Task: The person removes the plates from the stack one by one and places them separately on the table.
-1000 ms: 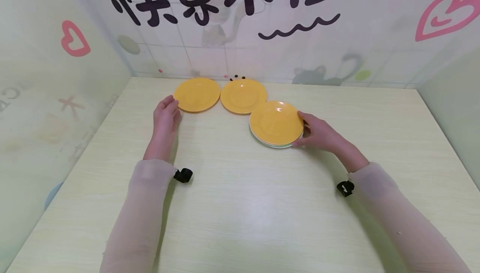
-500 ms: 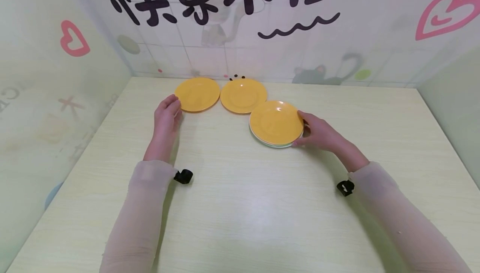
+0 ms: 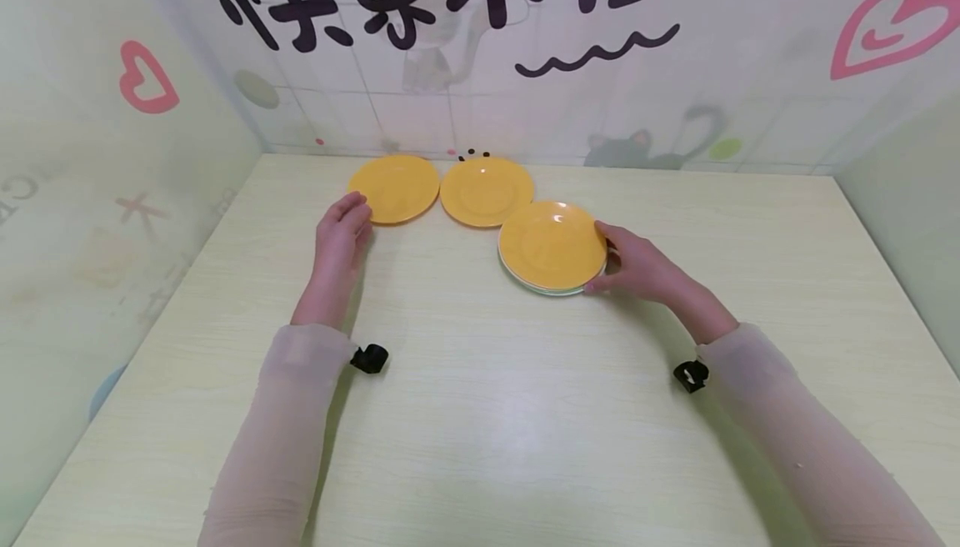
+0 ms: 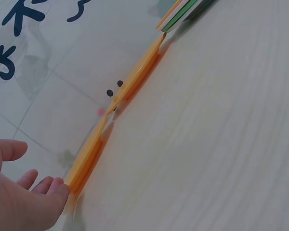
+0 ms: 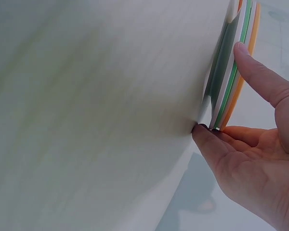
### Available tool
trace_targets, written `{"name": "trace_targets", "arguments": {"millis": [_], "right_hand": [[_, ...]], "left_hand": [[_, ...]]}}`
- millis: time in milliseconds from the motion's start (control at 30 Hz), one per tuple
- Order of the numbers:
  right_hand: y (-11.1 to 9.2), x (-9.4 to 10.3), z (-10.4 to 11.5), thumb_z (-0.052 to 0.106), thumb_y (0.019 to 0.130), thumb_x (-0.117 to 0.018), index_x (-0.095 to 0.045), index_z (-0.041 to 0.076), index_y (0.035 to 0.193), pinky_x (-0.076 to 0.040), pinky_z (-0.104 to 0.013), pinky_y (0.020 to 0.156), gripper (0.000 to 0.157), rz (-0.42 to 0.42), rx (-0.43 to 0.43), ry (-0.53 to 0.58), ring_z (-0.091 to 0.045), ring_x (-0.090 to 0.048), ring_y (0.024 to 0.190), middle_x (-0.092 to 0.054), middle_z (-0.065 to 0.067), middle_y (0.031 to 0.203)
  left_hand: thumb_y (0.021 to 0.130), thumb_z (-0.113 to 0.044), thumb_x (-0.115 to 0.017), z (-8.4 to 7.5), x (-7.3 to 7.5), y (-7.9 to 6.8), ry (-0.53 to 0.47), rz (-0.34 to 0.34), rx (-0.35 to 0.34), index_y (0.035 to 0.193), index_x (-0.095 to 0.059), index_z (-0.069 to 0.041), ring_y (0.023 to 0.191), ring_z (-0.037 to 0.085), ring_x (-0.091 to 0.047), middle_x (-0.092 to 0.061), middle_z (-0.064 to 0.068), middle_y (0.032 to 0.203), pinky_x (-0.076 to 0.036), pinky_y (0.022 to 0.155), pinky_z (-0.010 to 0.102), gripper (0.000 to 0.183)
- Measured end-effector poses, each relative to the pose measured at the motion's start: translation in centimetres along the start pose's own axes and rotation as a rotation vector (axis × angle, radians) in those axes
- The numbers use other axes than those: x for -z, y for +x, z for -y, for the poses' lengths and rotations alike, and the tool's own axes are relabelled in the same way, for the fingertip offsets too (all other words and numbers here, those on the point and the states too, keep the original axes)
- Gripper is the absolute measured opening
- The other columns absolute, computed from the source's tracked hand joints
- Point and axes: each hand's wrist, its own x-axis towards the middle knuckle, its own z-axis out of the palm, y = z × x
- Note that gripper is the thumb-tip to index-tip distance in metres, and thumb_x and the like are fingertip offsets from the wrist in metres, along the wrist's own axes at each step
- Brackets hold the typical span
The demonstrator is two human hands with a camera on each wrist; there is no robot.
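Note:
My left hand [image 3: 343, 234] is at the near left rim of the far-left yellow plate [image 3: 397, 188]. In the left wrist view its thumb [image 4: 13, 150] stands apart from the other fingers, and the fingertips are right at that plate's edge. A second yellow plate [image 3: 486, 193] lies flat just right of it. Nearer to me is a stack of plates [image 3: 553, 245], yellow on top with white and green rims below. My right hand [image 3: 637, 266] grips this stack at its right side. The right wrist view shows the thumb [image 5: 260, 72] against the layered rims, with the fingers around the lower edge.
The plates are on a pale wood-grain table [image 3: 495, 414], toward its back. A printed back wall [image 3: 480, 105] with black lettering rises close behind the two single plates. Side walls [image 3: 112, 222] enclose the table at left and right.
My left hand has shifted slightly to the right, and its fingertips now overlap the near left rim of the far-left plate. My right hand and the plates have stayed in place.

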Motion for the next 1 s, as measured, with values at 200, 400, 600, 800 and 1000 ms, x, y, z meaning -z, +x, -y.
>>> {"name": "trace_targets", "arguments": {"millis": [200, 400, 600, 800, 1000], "right_hand": [[0.0, 0.1, -0.1, 0.019, 0.085, -0.08, -0.011, -0.007, 0.156, -0.028, -0.054, 0.123, 0.103, 0.003, -0.001, 0.007, -0.042, -0.028, 0.149, -0.019, -0.025, 0.163], [0.0, 0.0, 0.0, 0.021, 0.085, -0.08, -0.011, -0.007, 0.156, -0.028, -0.054, 0.123, 0.103, 0.006, 0.0, 0.01, -0.042, -0.028, 0.149, -0.019, -0.025, 0.163], [-0.1, 0.1, 0.1, 0.022, 0.085, -0.08, -0.012, -0.007, 0.156, -0.03, -0.054, 0.122, 0.103, 0.007, 0.003, 0.01, -0.042, -0.029, 0.148, -0.019, -0.026, 0.163], [0.0, 0.1, 0.1, 0.022, 0.086, -0.08, -0.012, -0.007, 0.156, -0.03, -0.053, 0.123, 0.102, 0.008, -0.001, 0.01, -0.042, -0.028, 0.149, -0.018, -0.026, 0.163], [0.0, 0.1, 0.1, 0.022, 0.086, -0.08, -0.011, -0.006, 0.156, -0.03, -0.053, 0.123, 0.103, 0.011, -0.013, 0.008, -0.041, -0.028, 0.149, -0.018, -0.025, 0.164]], "left_hand": [[0.102, -0.012, -0.053, 0.1, -0.2, -0.3, 0.039, 0.024, 0.02, 0.152, -0.038, -0.014, 0.141, 0.013, -0.04, -0.038, 0.0, 0.159, -0.034, 0.121, 0.026, 0.052], [0.102, -0.01, -0.053, 0.5, -0.4, -0.3, 0.063, 0.041, 0.018, 0.152, -0.039, -0.012, 0.141, 0.015, -0.041, -0.04, 0.003, 0.158, -0.035, 0.121, 0.027, 0.052], [0.103, -0.01, -0.051, 0.8, -0.8, -0.6, 0.06, 0.07, 0.015, 0.152, -0.038, -0.011, 0.141, 0.015, -0.041, -0.039, 0.004, 0.159, -0.034, 0.122, 0.028, 0.051], [0.103, -0.009, -0.051, 1.2, -1.1, -0.6, 0.083, 0.091, 0.011, 0.152, -0.037, -0.009, 0.141, 0.016, -0.042, -0.039, 0.006, 0.159, -0.034, 0.122, 0.029, 0.051], [0.102, -0.009, -0.053, 1.4, -1.4, -0.7, 0.092, 0.103, 0.012, 0.152, -0.038, -0.009, 0.137, 0.015, -0.046, -0.04, 0.007, 0.158, -0.036, 0.121, 0.03, 0.052]]}}
